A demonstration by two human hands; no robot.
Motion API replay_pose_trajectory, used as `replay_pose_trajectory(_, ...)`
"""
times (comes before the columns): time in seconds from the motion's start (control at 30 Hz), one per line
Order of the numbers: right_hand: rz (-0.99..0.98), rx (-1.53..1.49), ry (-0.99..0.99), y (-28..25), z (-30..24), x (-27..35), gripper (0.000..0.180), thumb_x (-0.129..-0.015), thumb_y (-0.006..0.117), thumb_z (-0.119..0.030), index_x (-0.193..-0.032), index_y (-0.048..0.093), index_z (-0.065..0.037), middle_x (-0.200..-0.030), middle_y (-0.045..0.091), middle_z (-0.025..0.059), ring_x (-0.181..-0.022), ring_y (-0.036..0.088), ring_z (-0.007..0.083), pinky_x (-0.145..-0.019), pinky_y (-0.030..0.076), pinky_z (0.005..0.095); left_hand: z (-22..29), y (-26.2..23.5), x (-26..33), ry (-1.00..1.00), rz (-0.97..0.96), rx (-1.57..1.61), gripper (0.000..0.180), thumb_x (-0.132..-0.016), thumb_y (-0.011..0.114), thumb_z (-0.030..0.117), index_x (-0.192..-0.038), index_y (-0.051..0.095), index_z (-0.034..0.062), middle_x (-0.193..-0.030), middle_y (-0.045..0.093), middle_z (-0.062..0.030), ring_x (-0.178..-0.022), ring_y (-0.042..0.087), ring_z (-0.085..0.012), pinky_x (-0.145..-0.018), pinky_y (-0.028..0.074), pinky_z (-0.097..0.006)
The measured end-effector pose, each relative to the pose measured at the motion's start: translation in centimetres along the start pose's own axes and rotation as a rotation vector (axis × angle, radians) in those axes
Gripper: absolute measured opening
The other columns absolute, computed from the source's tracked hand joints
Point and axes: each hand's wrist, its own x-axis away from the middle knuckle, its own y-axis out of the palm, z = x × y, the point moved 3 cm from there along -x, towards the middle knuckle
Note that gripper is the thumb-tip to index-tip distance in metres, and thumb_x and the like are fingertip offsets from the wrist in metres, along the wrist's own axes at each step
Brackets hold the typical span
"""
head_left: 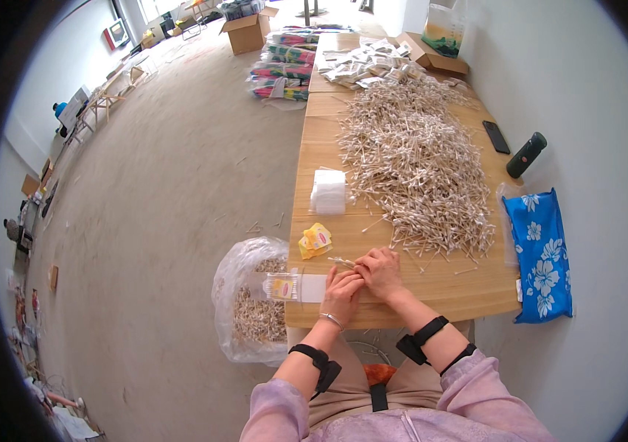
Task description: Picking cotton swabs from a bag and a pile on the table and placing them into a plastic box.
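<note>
I note left hand (343, 292) and right hand (380, 273) together, fingers curled closed around cotton swabs (340, 261), presumably keeping them bunched; each finger's exact grip is unclear.

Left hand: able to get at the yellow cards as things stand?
Likely yes: the yellow cards lie close, ahead and slightly left of the left hand, bare tabletop between. It seems busy with swabs, though.

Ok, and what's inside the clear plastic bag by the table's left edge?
Inside the clear plastic bag lies a heap of loose cotton swabs. Anything beneath their top layer is covered, and the table and overhanging small pack hide part of its right side.
</note>
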Motion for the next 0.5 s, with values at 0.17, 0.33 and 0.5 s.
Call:
replay_pose_trajectory(0.17,-0.028,-0.01,-0.065,-0.2,0.4,-0.3,0.01,-0.077,0.069,-0.026,-0.082,0.072,-0.018,-0.085,0.062,-0.002,-0.093,0.054,0.0197,-0.085,0.039,0.0369,0.3,-0.2,-0.1,0.023,0.001,0.001,0.016,-0.076,0.065,0.006,-0.091,0.068,0.0121,-0.095,0.067,-0.001,-0.1,0.059,-0.0211,-0.107,0.032,-0.046)
replay_pose_trajectory(0.33,-0.011,0.125,-0.149,-0.2,1.0,-0.5,0.008,-0.077,0.068,-0.023,-0.081,0.072,-0.017,-0.084,0.061,-0.0024,-0.091,0.055,0.0196,-0.084,0.04,0.037,0.0,0.0,0.0,0.033,0.015,0.011,0.023,-0.073,0.067,0.006,-0.095,0.066,0.0109,-0.1,0.064,-0.005,-0.104,0.056,-0.0249,-0.107,0.033,-0.046)
replay_pose_trajectory(0.5,-0.089,0.062,-0.086,-1.8,2.0,0.6,0.009,-0.077,0.067,-0.016,-0.084,0.072,-0.017,-0.087,0.061,-0.0022,-0.092,0.055,0.0196,-0.081,0.041,0.0364,1.9,-1.1,-0.8,-0.059,0.071,-0.077,0.053,-0.07,0.072,0.014,-0.12,0.055,0.0084,-0.126,0.051,-0.0151,-0.12,0.045,-0.0323,-0.109,0.03,-0.047)
